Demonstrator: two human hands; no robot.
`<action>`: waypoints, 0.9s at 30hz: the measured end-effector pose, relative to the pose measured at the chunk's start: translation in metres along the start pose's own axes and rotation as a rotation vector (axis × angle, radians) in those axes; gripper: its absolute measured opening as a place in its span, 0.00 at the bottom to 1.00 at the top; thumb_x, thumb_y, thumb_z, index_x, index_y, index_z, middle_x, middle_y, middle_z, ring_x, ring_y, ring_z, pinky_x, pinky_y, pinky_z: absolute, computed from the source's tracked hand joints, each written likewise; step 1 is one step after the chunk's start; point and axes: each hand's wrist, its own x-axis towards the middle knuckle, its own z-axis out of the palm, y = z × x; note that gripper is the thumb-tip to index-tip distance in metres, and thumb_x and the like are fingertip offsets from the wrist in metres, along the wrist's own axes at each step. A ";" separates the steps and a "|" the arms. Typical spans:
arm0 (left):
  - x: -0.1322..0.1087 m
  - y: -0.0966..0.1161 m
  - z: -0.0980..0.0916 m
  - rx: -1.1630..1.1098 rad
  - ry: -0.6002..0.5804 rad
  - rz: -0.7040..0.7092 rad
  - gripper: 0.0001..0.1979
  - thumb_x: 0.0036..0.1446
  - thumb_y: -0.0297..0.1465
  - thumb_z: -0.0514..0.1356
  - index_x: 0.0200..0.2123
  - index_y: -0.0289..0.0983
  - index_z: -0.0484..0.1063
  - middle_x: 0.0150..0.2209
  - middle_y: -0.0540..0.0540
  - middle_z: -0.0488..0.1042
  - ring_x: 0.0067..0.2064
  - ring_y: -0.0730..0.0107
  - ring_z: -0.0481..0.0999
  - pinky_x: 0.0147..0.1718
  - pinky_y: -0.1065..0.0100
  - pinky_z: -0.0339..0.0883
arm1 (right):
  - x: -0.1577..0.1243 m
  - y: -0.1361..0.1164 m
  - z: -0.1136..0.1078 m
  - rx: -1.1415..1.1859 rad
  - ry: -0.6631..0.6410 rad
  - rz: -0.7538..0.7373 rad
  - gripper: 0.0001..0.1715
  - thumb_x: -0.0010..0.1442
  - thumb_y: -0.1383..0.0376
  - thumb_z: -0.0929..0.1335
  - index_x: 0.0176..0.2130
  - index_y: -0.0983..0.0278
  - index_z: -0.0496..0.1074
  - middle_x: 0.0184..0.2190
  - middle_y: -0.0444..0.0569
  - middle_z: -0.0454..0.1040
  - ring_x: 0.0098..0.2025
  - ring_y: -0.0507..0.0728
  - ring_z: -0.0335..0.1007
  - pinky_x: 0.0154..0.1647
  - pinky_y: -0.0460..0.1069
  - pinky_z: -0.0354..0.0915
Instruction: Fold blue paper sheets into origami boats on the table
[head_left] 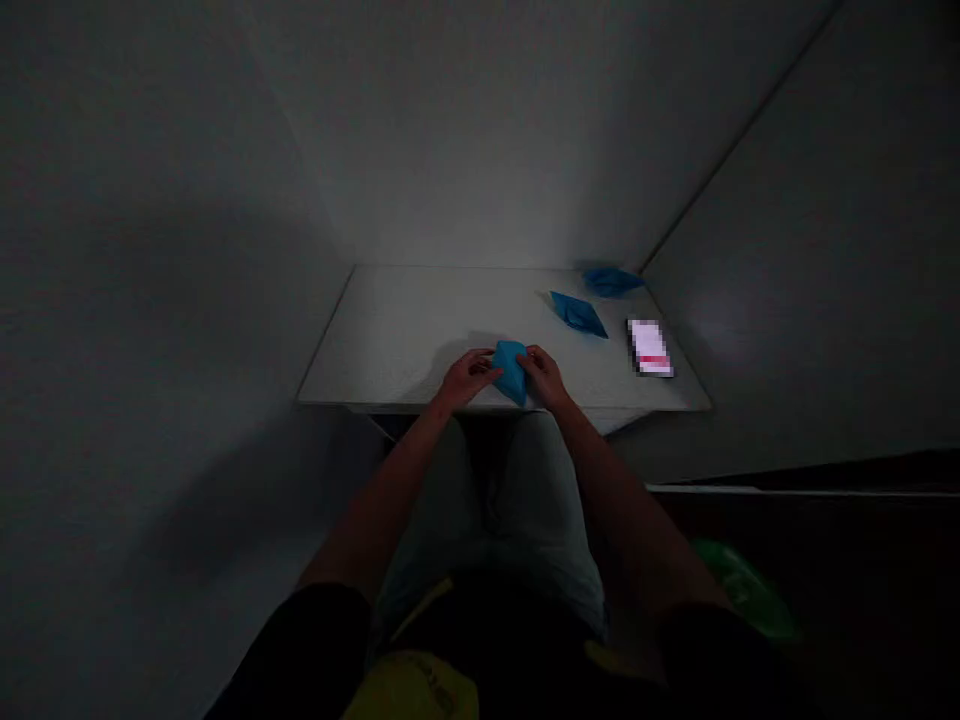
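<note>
Though two boats seem done at middle right, a paper is pinched mid-frame by the left hand and right hand — folds seem left to make.

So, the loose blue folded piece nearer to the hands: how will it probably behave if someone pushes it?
The blue folded piece looks like thin paper, so it is probably light and may slide easily. Its folds should give some stiffness, though pressing could crush it. Its angular outline makes rolling unlikely.
</note>
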 end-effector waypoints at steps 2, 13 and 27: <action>-0.001 0.001 -0.001 0.005 0.021 -0.001 0.30 0.55 0.44 0.75 0.56 0.36 0.77 0.46 0.42 0.83 0.42 0.66 0.83 0.44 0.64 0.78 | 0.000 0.001 0.000 -0.007 -0.002 0.005 0.29 0.55 0.39 0.74 0.30 0.58 0.65 0.26 0.39 0.60 0.32 0.54 0.58 0.37 0.49 0.61; -0.004 0.006 -0.005 0.071 0.039 0.077 0.22 0.63 0.44 0.69 0.54 0.38 0.78 0.55 0.38 0.81 0.48 0.63 0.83 0.52 0.60 0.77 | 0.000 0.014 0.002 -0.103 -0.108 -0.130 0.34 0.56 0.33 0.74 0.43 0.58 0.80 0.50 0.52 0.75 0.54 0.63 0.71 0.57 0.57 0.70; -0.010 0.014 0.001 0.486 -0.045 0.108 0.21 0.66 0.47 0.65 0.51 0.38 0.81 0.58 0.42 0.75 0.44 0.67 0.82 0.51 0.63 0.76 | -0.005 0.026 0.008 -0.256 -0.155 -0.080 0.25 0.71 0.41 0.65 0.52 0.53 0.77 0.55 0.51 0.69 0.48 0.58 0.69 0.53 0.56 0.73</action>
